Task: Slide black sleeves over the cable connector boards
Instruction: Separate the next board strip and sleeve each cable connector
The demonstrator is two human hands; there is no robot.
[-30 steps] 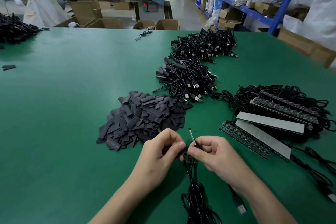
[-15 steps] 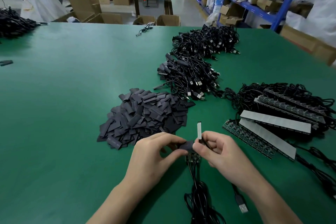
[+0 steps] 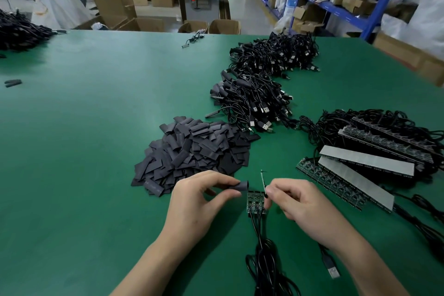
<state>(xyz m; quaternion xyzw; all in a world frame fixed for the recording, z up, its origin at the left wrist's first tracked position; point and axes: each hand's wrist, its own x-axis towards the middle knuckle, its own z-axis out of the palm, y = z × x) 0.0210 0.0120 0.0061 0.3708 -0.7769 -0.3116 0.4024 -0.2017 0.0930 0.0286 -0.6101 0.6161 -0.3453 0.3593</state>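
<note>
My left hand (image 3: 201,202) pinches one black sleeve (image 3: 240,186) between thumb and fingers, its open end pointing right. My right hand (image 3: 300,202) holds a thin connector board (image 3: 263,180) upright by its lower end, a short gap from the sleeve. Between the hands a small block of joined green boards (image 3: 255,202) lies on the green table (image 3: 84,151), with black cables (image 3: 264,269) trailing toward me. A heap of loose black sleeves (image 3: 194,151) lies just beyond my left hand.
Two piles of black USB cables (image 3: 252,101) run toward the far right. Rows of boards with grey strips (image 3: 365,161) and cables lie at the right. A USB plug (image 3: 332,269) rests under my right forearm. Another cable pile (image 3: 19,31) sits far left. Cardboard boxes and blue shelving stand beyond the table.
The hands have drawn slightly apart. The sleeve, earlier pressed against my right fingers, now sits clear in my left hand, and the upright board has turned edge-on.
</note>
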